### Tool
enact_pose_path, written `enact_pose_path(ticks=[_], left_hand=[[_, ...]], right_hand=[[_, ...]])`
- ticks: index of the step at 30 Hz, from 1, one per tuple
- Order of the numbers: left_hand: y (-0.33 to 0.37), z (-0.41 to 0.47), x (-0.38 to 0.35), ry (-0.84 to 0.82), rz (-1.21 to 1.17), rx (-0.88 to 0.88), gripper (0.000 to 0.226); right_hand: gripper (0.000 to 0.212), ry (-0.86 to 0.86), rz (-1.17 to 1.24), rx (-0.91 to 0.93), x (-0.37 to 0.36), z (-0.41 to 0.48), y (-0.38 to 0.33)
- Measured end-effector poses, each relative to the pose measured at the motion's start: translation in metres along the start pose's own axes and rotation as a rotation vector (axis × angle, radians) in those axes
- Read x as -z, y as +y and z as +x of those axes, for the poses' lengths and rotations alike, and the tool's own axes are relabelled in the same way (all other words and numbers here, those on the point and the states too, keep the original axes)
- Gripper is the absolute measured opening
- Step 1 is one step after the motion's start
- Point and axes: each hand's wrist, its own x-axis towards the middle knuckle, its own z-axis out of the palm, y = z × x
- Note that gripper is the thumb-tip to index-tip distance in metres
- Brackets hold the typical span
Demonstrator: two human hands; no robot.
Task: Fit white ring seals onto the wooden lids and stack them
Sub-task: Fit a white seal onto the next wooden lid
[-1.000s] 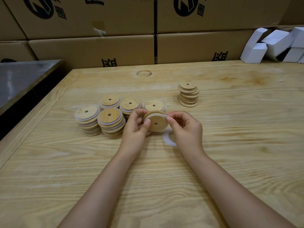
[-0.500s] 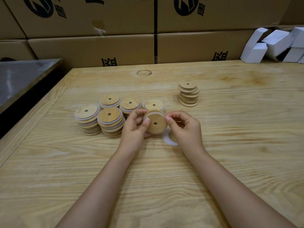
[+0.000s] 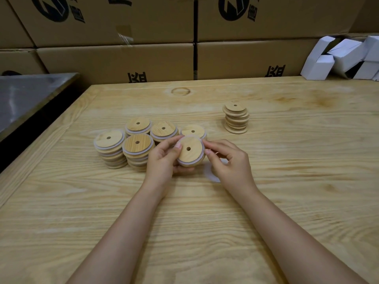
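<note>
A wooden lid [image 3: 189, 150] is held just above the worktop [image 3: 287, 181], tilted with its holed face toward the camera. It is gripped by the left hand [image 3: 164, 160] from 9 o'clock, thumb on the face near the upper rim and curled fingers beneath. At 3 o'clock the lid's rim is pinched by the thumb and forefinger of the right hand [image 3: 229, 162], the other fingers loosely curled. A white ring seal [image 3: 202, 143] is seen around the lid's rim; whether it is fully seated cannot be told. A loose ring [image 3: 212, 177] lies on the worktop, partly hidden under the right hand. 5 sealed stacks [image 3: 137, 144] are grouped from 9 to 12 o'clock of the lid, the nearest just behind it. 1 bare stack [image 3: 235, 118] stands apart at 2 o'clock. Cardboard boxes [image 3: 123, 58] are piled beyond the worktop.
</note>
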Motion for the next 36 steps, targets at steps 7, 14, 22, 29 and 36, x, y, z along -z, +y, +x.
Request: enact_pose_path(ticks=[7, 14, 22, 29, 36], left_hand=[[0.001, -0.002, -0.002, 0.006, 0.015, -0.003, 0.018], [0.001, -0.003, -0.005, -0.005, 0.091, -0.026, 0.018], [0.002, -0.003, -0.004, -0.065, 0.083, -0.038, 0.028], [0.0, -0.004, -0.006, -0.011, 0.137, -0.057, 0.031], [-0.003, -0.002, -0.007, 0.096, 0.167, -0.051, 0.033]], right_hand=[[0.043, -0.093, -0.032, 0.008, 0.0, -0.002, -0.002], [0.066, -0.23, -0.143, -0.055, -0.005, -0.003, 0.001], [0.069, -0.232, -0.132, -0.073, -0.005, -0.004, 0.003], [0.06, -0.117, -0.236, 0.066, -0.004, -0.004, -0.004], [0.061, 0.007, -0.322, -0.11, -0.001, 0.037, -0.007]])
